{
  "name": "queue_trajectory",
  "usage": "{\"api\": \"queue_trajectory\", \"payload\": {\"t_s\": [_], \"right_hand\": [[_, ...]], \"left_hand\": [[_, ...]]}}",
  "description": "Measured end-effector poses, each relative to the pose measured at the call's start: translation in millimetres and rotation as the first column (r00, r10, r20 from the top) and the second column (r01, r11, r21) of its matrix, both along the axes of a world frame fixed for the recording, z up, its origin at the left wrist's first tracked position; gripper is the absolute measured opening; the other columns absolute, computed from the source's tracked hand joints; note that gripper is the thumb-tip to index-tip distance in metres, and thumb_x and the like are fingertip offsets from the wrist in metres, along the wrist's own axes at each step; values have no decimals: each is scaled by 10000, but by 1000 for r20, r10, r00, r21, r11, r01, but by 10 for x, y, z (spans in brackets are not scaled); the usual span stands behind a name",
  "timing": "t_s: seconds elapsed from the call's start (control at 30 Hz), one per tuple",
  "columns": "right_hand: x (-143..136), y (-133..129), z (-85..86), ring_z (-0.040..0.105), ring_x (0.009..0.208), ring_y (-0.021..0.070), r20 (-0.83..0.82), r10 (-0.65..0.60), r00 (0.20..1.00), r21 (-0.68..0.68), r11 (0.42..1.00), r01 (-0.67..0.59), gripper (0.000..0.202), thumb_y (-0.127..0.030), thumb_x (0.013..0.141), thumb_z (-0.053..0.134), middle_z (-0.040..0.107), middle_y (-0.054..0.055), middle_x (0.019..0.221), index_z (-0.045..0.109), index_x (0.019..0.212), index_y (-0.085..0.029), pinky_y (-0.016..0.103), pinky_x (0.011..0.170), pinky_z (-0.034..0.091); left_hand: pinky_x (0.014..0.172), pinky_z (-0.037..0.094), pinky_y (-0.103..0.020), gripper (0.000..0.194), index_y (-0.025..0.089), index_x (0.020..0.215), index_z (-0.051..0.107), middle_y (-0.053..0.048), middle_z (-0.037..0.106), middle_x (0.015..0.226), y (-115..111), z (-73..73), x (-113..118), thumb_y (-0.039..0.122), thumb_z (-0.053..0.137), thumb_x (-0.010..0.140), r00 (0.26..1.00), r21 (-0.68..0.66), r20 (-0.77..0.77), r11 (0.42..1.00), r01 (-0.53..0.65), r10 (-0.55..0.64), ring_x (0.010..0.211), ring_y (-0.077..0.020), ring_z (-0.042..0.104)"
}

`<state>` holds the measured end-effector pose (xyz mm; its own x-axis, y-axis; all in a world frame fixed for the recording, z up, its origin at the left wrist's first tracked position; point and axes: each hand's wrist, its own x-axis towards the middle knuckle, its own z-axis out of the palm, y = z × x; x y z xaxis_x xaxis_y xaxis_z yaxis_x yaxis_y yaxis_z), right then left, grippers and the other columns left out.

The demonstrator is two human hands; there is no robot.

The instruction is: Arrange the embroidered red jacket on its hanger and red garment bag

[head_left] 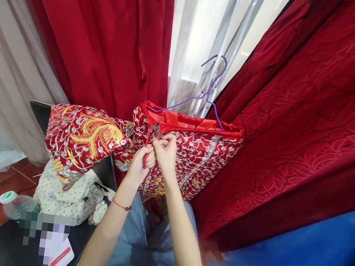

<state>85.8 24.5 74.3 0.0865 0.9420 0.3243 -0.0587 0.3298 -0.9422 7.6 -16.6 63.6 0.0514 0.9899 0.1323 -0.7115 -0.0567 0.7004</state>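
A red skirt-like garment (201, 153), embroidered in silver and gold, hangs in front of me with its red-lined opening at the top. A purple wire hanger (208, 94) sits inside that opening, its hook pointing up. My left hand (143, 162) is closed around a thin red tie (149, 134) that runs down from the opening's edge. Right beside it, my right hand (165, 152) pinches at the slit below the same edge. What lies between the right fingertips is too small and covered to make out.
An embroidered red piece with a gold bird (98, 135) rests over a black chair (41, 113). Below are a dotted white cloth bag (61, 192), a clear bottle (19, 207) and a white-and-red card (63, 257). Red curtains (112, 33) hang behind; blue fabric (295, 257) lies right.
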Motion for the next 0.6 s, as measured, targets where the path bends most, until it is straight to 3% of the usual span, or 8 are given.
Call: {"api": "queue_trajectory", "payload": {"t_s": [0.13,0.3,0.37,0.47,0.6], "right_hand": [[47,1,-15,510,532,99,19,284,959,-58,958,-282,246,-443,822,585,561,-45,596,595,779,-201,209,507,413],[202,-51,5,544,553,104,102,387,916,-18,922,-387,214,-371,829,502,599,-30,642,627,812,-198,219,545,452],[271,-68,7,577,589,114,171,362,917,17,929,-370,179,-328,801,514,631,-17,683,627,841,-196,235,595,479],[393,-82,4,569,599,118,335,189,923,104,966,-236,143,-320,802,576,636,-10,685,636,827,-192,240,615,475],[604,-68,-18,554,596,125,396,1,918,165,984,-72,224,-387,875,568,638,3,693,665,847,-186,239,586,446]], "left_hand": [[378,200,-148,375,199,624,365,123,202,454,5,-8,-35,279,675,821,999,-15,-1,999,-36,36,369,-23,150],[409,265,-146,313,170,679,483,93,343,502,32,10,-134,344,699,824,995,-71,-63,994,-86,81,411,-23,311],[450,347,-154,260,164,760,543,63,469,569,37,11,-160,362,704,808,988,-99,-95,986,-131,121,472,-43,432],[563,468,-186,248,185,909,579,10,633,784,10,-5,-175,352,725,797,943,-49,-239,967,-249,231,651,-94,596],[649,505,-231,303,215,1047,614,-28,676,929,-59,-22,-182,354,743,810,777,148,-539,944,-294,326,805,-148,649]]}}
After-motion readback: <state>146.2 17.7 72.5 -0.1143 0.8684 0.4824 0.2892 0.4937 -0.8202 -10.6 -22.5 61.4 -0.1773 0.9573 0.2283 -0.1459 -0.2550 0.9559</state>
